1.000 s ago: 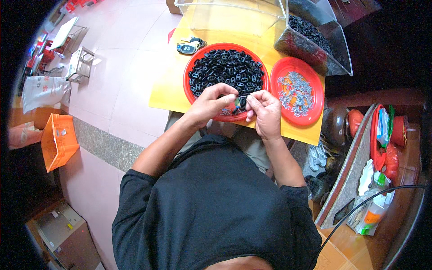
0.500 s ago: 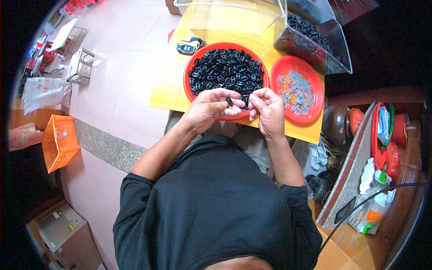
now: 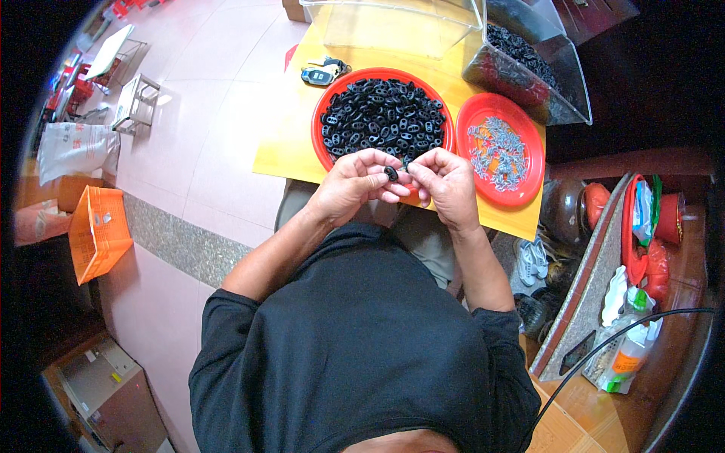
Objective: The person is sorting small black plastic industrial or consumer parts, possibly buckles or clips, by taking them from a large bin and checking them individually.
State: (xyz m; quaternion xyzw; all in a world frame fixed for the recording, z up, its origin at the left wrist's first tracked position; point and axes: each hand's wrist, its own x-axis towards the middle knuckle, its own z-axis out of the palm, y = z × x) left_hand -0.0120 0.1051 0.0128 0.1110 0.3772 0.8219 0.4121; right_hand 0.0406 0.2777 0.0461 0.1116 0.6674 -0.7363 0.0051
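Between the thumb and fingers of my left hand (image 3: 352, 183) is a small black oval piece (image 3: 391, 174) with holes. My right hand (image 3: 445, 185) is close beside it, thumb and forefinger pinched together; a tiny pale bit seems to show at their tips, too small to name. Both hands meet over the near rim of a round red tray (image 3: 319, 143) heaped with the same black oval pieces (image 3: 381, 113). To the right, a red plate (image 3: 533, 189) carries many small silvery metal pieces (image 3: 498, 155).
The yellow table (image 3: 283, 155) also bears a bunch of keys (image 3: 325, 72), an empty-looking clear bin (image 3: 393, 30) and a clear bin (image 3: 570, 98) of dark pieces. An orange crate (image 3: 100, 234) is on the left. A black cable (image 3: 604, 343) crosses the lower right.
My right hand has moved left, its fingertips now meeting the left hand's at the black piece. The black piece shows more fully in my left fingers.
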